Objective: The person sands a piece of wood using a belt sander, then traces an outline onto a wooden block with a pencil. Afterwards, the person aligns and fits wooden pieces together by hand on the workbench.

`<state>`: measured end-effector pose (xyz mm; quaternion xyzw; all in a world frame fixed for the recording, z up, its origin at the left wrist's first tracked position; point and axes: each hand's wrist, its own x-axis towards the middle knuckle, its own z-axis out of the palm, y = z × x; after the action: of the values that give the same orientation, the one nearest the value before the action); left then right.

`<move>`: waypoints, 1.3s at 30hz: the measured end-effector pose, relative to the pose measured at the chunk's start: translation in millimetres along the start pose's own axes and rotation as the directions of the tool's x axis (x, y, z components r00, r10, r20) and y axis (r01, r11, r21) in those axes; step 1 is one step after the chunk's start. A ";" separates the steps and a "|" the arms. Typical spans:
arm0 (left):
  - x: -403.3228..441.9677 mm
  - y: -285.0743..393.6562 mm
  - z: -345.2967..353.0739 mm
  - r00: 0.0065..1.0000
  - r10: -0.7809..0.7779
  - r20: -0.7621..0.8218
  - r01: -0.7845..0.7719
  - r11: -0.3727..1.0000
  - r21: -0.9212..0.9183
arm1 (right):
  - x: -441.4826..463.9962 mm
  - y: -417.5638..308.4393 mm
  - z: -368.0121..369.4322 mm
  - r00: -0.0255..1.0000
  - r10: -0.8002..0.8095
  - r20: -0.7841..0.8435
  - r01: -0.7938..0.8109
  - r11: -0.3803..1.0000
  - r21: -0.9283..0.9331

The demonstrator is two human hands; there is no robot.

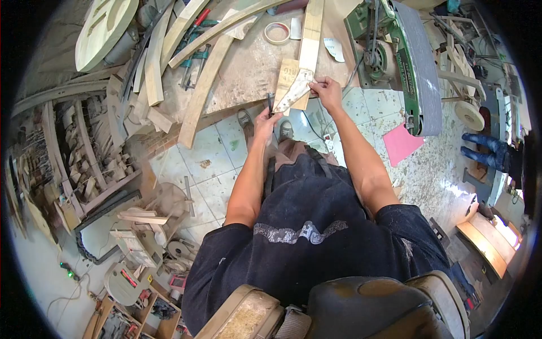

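My left hand (265, 123) is closed at the workbench's front edge, around a dark, slim tool (270, 104) that I cannot make out clearly. Its thumb side touches the lower tip of a pale, spotted, tapered piece (294, 92). My right hand (327, 92) pinches the upper right edge of that same piece. The piece lies over a wooden board with dark lettering (287, 73) and the end of a long wooden strip (311, 42), which runs up the bench.
The workbench (254, 73) carries a tape roll (277, 33), curved wooden strips (203, 93), clamps (197, 56) and a paper scrap (333, 50). A green belt sander (409, 73) stands right. Pink sheet (402, 144) lies on the floor. Another person's legs (486, 151) show far right.
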<state>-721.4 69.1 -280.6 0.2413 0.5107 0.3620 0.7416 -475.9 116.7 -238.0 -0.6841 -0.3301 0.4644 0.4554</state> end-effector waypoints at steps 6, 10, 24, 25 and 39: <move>-0.4 0.5 0.9 1.000 0.009 -0.001 -0.009 1.000 -0.005 | -0.5 1.7 2.0 1.000 0.017 -0.016 -0.016 0.998 0.054; 2.1 0.4 -2.5 1.000 -0.006 0.017 0.006 1.000 0.029 | 0.3 -1.1 2.6 0.999 0.039 -0.018 -0.038 0.997 0.062; -4.2 5.3 2.9 1.000 -0.003 -0.008 0.003 1.000 0.026 | 1.9 4.7 2.8 0.992 0.109 -0.056 -0.102 0.988 0.115; -5.4 5.7 2.9 1.000 -0.002 -0.010 0.002 1.000 0.028 | 1.8 6.7 2.8 0.993 0.104 -0.057 -0.097 0.989 0.108; -5.0 5.2 3.6 0.995 -0.098 0.018 0.100 0.982 -0.159 | 1.3 7.2 0.2 1.000 -0.010 -0.029 0.008 0.999 -0.050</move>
<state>-720.7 68.5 -272.6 0.1573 0.4878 0.3631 0.7781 -475.4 115.2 -245.2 -0.7006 -0.3379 0.4437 0.4451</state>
